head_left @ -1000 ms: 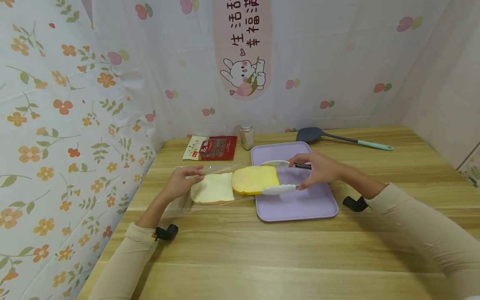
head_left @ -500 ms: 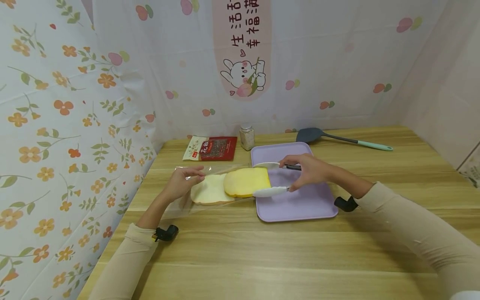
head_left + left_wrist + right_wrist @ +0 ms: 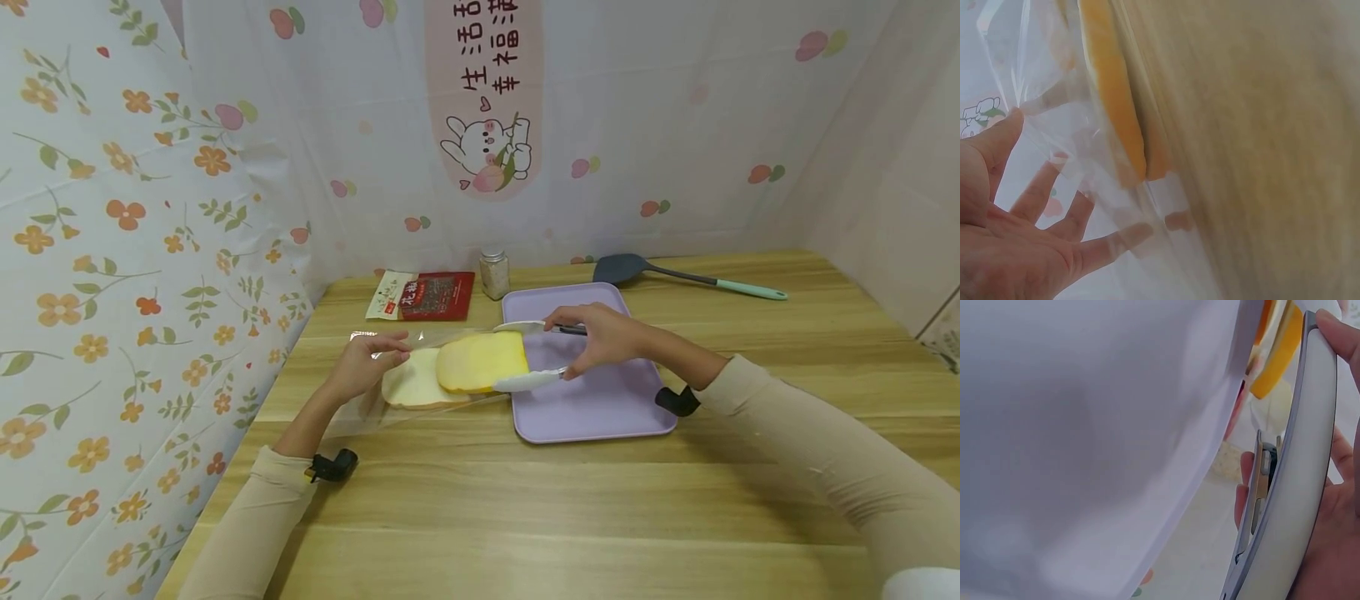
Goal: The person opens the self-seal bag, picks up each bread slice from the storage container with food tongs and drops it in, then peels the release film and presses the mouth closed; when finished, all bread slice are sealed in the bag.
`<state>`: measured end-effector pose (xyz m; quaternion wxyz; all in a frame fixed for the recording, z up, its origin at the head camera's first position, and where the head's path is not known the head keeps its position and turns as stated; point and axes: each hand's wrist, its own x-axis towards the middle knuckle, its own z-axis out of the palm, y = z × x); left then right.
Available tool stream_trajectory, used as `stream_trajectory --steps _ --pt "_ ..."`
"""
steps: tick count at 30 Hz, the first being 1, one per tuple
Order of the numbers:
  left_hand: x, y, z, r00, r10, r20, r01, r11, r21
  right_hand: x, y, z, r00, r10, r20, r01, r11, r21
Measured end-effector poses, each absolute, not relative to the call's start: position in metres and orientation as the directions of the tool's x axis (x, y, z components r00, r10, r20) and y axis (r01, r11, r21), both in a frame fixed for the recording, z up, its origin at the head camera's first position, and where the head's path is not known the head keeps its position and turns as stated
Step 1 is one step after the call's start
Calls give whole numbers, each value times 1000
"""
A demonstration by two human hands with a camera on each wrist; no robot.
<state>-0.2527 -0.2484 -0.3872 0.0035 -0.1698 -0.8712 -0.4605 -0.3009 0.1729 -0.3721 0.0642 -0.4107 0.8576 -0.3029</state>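
Note:
My right hand grips a pair of tongs with white heads, whose metal-edged arm spans the right wrist view. Between the heads lies a yellow bread slice, lapping over a white bread slice in the head view. A clear plastic bag lies around the white slice. At its left part, my left hand touches the bag. In the left wrist view, the left fingers are spread and extended against the film, close to an orange-brown crust.
The purple tray sits under the tongs and right hand. Behind stand a red spice packet and a small glass jar. A dark spatula with a mint handle lies at the back right. Patterned cloth hangs behind the table.
The right hand, tongs and yellow slice have moved left, so the yellow slice now covers more of the white one. The left hand has stayed in place.

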Motion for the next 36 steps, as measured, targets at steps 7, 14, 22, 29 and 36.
stream_trajectory --steps 7,14,22,29,36 --pt "-253 -250 -389 -943 290 163 294 497 816 -304 164 -378 -635 -760 139 -676 460 -575" --pt "-252 -249 -387 -940 295 170 305 510 804 -299 155 -380 -630 -763 147 -663 429 -613" --pt "-252 -249 -388 -947 281 159 286 505 814 -300 145 -387 -641 -758 118 -639 442 -630" --pt "-251 -248 -387 -948 274 161 285 504 815 -301 135 -391 -641 -757 127 -650 447 -615" --pt "-252 -247 -387 -941 286 182 307 490 816 -299 124 -389 -634 -759 149 -672 446 -591"
